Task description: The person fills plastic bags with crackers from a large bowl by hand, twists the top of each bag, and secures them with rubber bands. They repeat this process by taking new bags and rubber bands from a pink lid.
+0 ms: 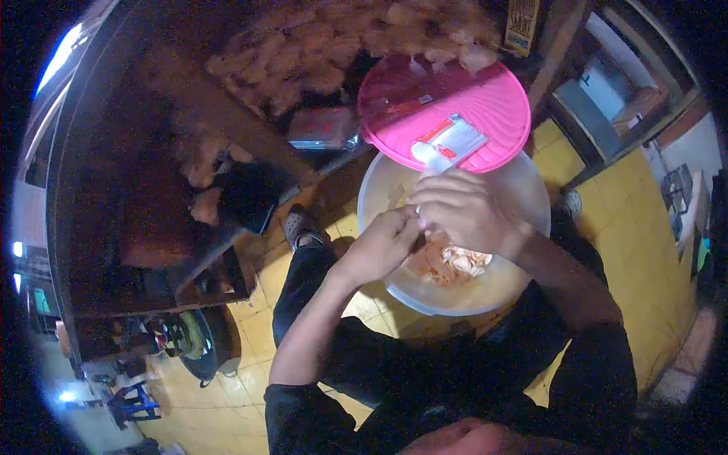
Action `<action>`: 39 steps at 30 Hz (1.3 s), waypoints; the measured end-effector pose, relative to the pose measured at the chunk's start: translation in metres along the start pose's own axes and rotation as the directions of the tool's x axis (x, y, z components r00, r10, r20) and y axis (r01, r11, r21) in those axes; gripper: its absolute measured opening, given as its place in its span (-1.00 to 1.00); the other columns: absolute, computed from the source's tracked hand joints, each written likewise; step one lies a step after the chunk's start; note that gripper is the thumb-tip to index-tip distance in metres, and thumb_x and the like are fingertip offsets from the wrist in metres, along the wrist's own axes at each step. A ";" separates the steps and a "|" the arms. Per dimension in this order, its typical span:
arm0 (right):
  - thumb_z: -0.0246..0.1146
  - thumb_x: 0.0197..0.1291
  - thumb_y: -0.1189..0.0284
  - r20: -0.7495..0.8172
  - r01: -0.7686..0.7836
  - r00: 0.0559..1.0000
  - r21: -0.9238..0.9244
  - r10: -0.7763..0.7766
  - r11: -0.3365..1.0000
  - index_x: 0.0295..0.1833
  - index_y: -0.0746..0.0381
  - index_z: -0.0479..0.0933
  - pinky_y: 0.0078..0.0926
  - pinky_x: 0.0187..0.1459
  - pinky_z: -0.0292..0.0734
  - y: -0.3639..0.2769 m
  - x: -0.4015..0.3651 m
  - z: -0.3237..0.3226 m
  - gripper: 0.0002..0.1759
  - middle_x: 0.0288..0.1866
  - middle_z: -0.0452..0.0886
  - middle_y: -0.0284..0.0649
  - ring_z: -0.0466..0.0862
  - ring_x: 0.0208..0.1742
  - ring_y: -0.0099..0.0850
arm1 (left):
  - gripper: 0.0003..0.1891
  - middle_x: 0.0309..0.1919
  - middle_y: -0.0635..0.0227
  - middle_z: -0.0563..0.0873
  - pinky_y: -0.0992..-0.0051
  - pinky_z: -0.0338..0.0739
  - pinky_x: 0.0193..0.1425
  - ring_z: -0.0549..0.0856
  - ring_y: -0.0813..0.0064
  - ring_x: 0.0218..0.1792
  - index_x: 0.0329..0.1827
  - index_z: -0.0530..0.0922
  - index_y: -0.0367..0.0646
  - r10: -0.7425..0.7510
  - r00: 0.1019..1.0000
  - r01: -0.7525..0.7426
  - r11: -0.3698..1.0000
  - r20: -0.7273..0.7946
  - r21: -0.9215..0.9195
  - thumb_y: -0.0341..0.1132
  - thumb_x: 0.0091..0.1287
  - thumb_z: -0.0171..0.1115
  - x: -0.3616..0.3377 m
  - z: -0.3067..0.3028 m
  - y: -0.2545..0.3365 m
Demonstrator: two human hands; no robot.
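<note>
My left hand [385,244] and my right hand [464,211] meet above a large translucent tub [379,193] between my legs. Both have their fingers curled and pressed together, and what they pinch is hidden by the fingers. Inside the tub, below my hands, lie pale, chip-like pieces [464,260] in a loose pile. A round pink lid [497,114] rests on the far rim of the tub. On this lid lies a clear plastic packet with red print [453,142], its near end close to the knuckles of my right hand.
A dark wooden table [258,136] stands ahead and to the left, heaped with many brownish pieces [303,53]. Another plastic-wrapped pack [324,127] lies near its edge. A dark pan [208,345] is low at the left. Yellow tiles [629,220] cover the floor.
</note>
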State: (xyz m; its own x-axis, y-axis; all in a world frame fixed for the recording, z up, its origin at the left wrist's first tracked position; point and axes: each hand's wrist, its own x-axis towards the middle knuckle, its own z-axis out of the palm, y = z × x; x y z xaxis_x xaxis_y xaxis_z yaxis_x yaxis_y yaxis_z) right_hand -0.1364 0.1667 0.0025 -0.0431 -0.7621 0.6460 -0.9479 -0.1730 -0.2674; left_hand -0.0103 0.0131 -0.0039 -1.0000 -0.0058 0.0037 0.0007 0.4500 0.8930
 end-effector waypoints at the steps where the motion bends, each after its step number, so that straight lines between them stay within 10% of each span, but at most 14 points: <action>1: 0.28 0.11 0.35 0.020 -0.123 0.992 -0.011 0.123 0.992 -0.22 0.11 0.64 -0.27 0.01 0.46 -0.004 -0.003 0.001 -0.87 -0.19 0.69 -0.29 0.65 -0.03 -0.34 | -0.70 -0.41 0.16 0.68 0.23 0.56 -0.26 0.63 0.23 -0.47 -0.22 0.48 -0.36 -0.091 0.996 0.092 0.994 -0.009 0.063 -0.25 0.51 -0.05 -0.001 0.000 0.000; 6: 0.30 0.17 0.35 -0.088 -0.328 0.941 -0.012 0.326 0.944 -0.28 0.12 0.66 -0.31 -0.11 0.43 -0.008 -0.005 0.008 -0.90 -0.35 0.68 -0.25 0.64 -0.21 -0.31 | -0.79 -0.43 -0.03 0.62 0.14 0.49 -0.31 0.62 -0.06 -0.38 -0.22 0.49 -0.31 0.169 0.969 -0.046 0.842 -0.181 0.538 -0.29 0.41 0.08 0.001 0.001 0.021; 8: 0.29 0.19 0.36 -0.117 -0.490 0.832 0.301 0.542 0.818 -0.28 0.18 0.65 -0.24 -0.13 0.46 -0.008 -0.003 0.010 -0.88 -0.35 0.68 -0.20 0.65 -0.25 -0.26 | -0.83 -0.41 -0.02 0.61 0.13 0.49 -0.31 0.61 -0.07 -0.38 -0.20 0.50 -0.29 0.266 0.945 -0.095 0.779 -0.189 0.620 -0.33 0.38 0.11 0.002 0.000 0.023; 12: 0.36 0.15 0.58 0.076 -0.456 0.644 0.837 0.761 0.302 -0.24 0.33 0.57 -0.58 -0.22 0.54 -0.014 0.011 0.004 -0.90 -0.35 0.66 -0.25 0.65 -0.28 -0.56 | -0.89 -0.41 0.27 0.61 0.39 0.51 -0.31 0.62 0.37 -0.38 -0.24 0.53 -0.24 0.189 0.938 -0.127 0.967 -0.289 0.220 -0.40 0.32 0.27 0.003 -0.001 0.022; 16: 0.33 0.18 0.63 0.161 -0.484 0.660 0.839 0.734 0.250 -0.20 0.37 0.58 -0.64 -0.18 0.55 -0.019 0.015 -0.005 -0.91 -0.26 0.67 -0.27 0.64 -0.20 -0.60 | -0.88 -0.31 0.54 0.64 0.61 0.51 -0.22 0.58 0.75 -0.25 -0.24 0.56 -0.19 0.038 0.950 -0.142 0.936 -0.311 -0.321 -0.44 0.29 0.36 0.004 0.002 0.020; 23: 0.28 0.26 0.56 -0.044 -0.400 0.857 0.571 0.514 0.716 0.05 0.38 0.63 -0.49 0.04 0.55 -0.014 0.015 -0.006 -0.74 -0.03 0.69 -0.18 0.66 -0.05 -0.49 | -0.87 -0.25 0.43 0.70 0.62 0.49 -0.09 0.60 0.68 -0.20 -0.11 0.64 -0.29 0.019 0.875 -0.203 0.922 -0.484 -0.330 -0.47 0.32 0.31 0.008 0.000 0.021; 30: 0.29 0.15 0.53 0.296 -0.607 0.777 0.588 0.556 0.535 -0.20 0.39 0.65 -0.60 -0.17 0.52 0.000 0.009 -0.020 -0.85 -0.33 0.71 -0.31 0.63 -0.24 -0.64 | -0.85 -0.41 0.28 0.64 0.53 0.45 -0.28 0.58 0.55 -0.40 -0.21 0.60 -0.30 0.235 0.893 -0.207 0.972 -0.385 0.115 -0.45 0.19 0.26 0.013 -0.003 0.022; 36: 0.34 0.05 0.45 -0.089 -0.487 0.770 0.559 0.632 0.671 -0.37 0.30 0.64 -0.47 -0.28 0.58 0.001 0.010 -0.006 -0.88 -0.46 0.68 -0.22 0.68 -0.40 -0.51 | -0.87 -0.47 0.24 0.57 0.47 0.46 -0.23 0.57 0.40 -0.41 -0.27 0.56 -0.30 0.283 0.830 -0.236 0.959 -0.481 0.158 -0.46 0.15 0.26 0.032 0.019 0.011; 38: 0.32 0.05 0.47 -0.313 -0.389 0.825 0.292 0.471 0.874 -0.34 0.28 0.65 -0.44 -0.26 0.60 0.006 0.010 -0.009 -0.90 -0.45 0.68 -0.18 0.71 -0.40 -0.38 | -0.87 -0.43 0.22 0.61 0.47 0.49 -0.15 0.61 0.38 -0.35 -0.23 0.59 -0.31 0.190 0.802 -0.274 0.959 -0.567 -0.066 -0.47 0.19 0.26 0.039 0.024 0.009; 39: 0.31 0.06 0.49 -0.316 -0.373 0.842 0.243 0.437 0.895 -0.30 0.28 0.66 -0.43 -0.25 0.61 0.009 0.009 -0.012 -0.90 -0.41 0.69 -0.14 0.72 -0.38 -0.28 | -0.87 -0.36 0.21 0.65 0.47 0.51 -0.11 0.64 0.36 -0.28 -0.20 0.62 -0.31 0.352 0.753 -0.351 0.930 -0.555 0.114 -0.48 0.21 0.28 0.042 0.021 0.008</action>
State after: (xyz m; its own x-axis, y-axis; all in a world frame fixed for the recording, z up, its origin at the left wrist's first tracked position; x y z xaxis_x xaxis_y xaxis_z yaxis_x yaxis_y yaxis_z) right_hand -0.1495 0.1661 0.0145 -0.5499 -0.5202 0.6535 -0.7559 -0.0228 -0.6543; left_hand -0.0528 0.0352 -0.0058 -0.7492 -0.3419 0.5673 0.3504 0.5222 0.7775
